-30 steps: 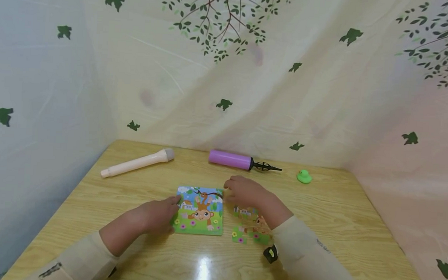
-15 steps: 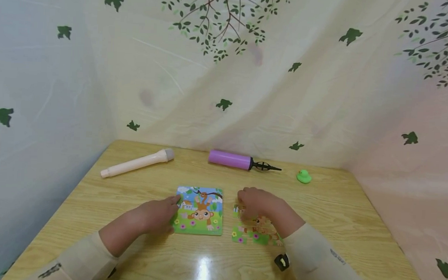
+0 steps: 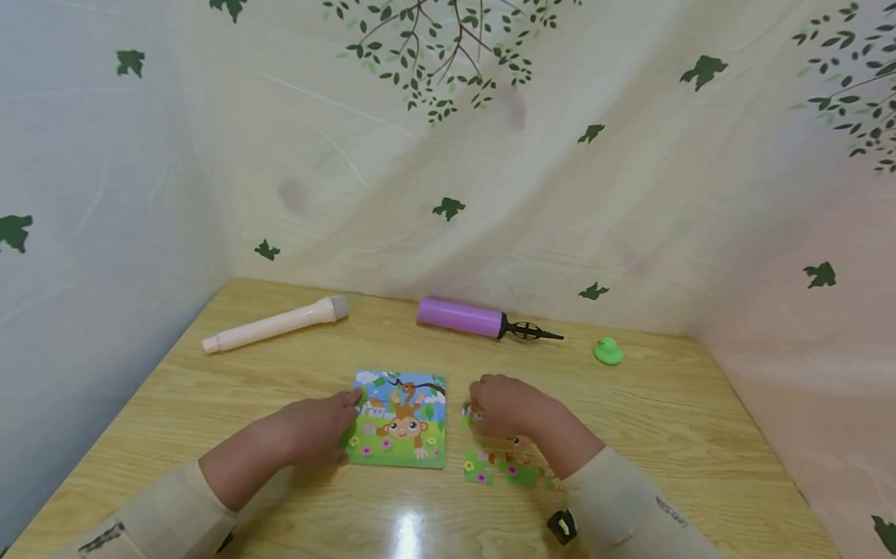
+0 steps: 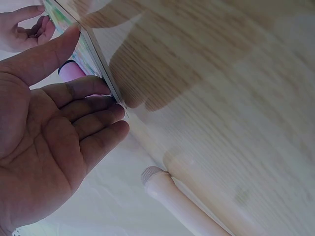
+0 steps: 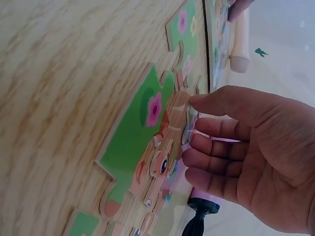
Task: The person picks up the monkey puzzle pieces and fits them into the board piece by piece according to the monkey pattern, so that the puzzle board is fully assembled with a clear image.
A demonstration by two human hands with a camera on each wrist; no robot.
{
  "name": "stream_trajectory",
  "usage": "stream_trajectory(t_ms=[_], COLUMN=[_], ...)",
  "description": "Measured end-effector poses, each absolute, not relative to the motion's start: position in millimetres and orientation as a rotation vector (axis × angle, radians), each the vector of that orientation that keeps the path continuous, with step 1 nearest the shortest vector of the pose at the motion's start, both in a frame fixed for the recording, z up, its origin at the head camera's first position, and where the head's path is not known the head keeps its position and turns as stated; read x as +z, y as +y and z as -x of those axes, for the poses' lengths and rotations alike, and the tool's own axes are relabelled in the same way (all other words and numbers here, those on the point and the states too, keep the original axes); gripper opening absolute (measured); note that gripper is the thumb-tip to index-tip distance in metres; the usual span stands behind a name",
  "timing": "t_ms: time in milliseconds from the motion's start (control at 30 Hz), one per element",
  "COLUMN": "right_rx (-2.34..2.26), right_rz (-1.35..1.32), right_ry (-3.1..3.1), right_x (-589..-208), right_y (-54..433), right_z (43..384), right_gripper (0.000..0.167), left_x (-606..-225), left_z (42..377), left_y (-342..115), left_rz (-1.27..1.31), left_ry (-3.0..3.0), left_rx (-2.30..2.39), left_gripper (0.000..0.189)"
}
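Note:
A square monkey-picture puzzle board [image 3: 403, 444] lies flat at the middle of the table. My left hand [image 3: 312, 430] rests at its left side, thumb and fingertips against the edge, as the left wrist view also shows. To the right of the board, loose wooden puzzle pieces [image 3: 520, 474] with parts of a monkey and flowers are spread on the table. Over their far left part, my right hand [image 3: 513, 407] has its fingers bent and pinches a small puzzle piece [image 3: 473, 413] between thumb and forefinger. The hand hides part of that piece and some others behind it.
Along the back of the wooden table [image 3: 674, 439] lie a pale pink microphone-shaped stick [image 3: 273, 326], a purple hand pump [image 3: 461, 318] with a black nozzle, and a green toy duck [image 3: 607, 351]. A patterned cloth [image 3: 389, 244] hangs behind and at both sides.
My right hand has come back from the board's right edge to the loose pieces, then shifted slightly left with one piece. The left hand has stayed at the board.

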State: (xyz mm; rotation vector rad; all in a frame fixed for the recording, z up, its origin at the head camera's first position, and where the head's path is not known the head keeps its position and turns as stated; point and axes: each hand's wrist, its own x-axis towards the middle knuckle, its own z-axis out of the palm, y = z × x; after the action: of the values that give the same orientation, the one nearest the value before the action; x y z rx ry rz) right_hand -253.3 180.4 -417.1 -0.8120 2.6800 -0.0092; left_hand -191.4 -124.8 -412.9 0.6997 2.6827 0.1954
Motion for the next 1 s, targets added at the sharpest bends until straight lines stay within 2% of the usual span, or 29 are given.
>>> stream_trajectory(t_ms=[233, 467, 767, 1000], right_rx=[-0.067, -0.044, 0.008, 0.041], right_rz=[0.903, 1.085, 1.199, 1.247], right_ry=[2.704, 2.739, 2.72, 2.714], right_x=[-410.9, -406.5, -413.8, -424.5], right_y=[174.2, 148.4, 101.6, 72.2], right_z=[252.2, 255.2, 256.1, 256.7], right_gripper=[0.012, 0.031, 0.036, 0.031], left_x=[-413.5, -413.8, -412.6, -416.0], left_z=[192.4, 191.6, 189.8, 190.1], left_y=[-124.2, -124.1, -123.5, -124.9], left_rz=[-0.704, -0.702, -0.685, -0.706], left_ry=[2.687, 2.686, 2.682, 2.7], left_rx=[0.213, 0.207, 0.205, 0.176], left_gripper=[0.066, 0.067, 0.067, 0.067])
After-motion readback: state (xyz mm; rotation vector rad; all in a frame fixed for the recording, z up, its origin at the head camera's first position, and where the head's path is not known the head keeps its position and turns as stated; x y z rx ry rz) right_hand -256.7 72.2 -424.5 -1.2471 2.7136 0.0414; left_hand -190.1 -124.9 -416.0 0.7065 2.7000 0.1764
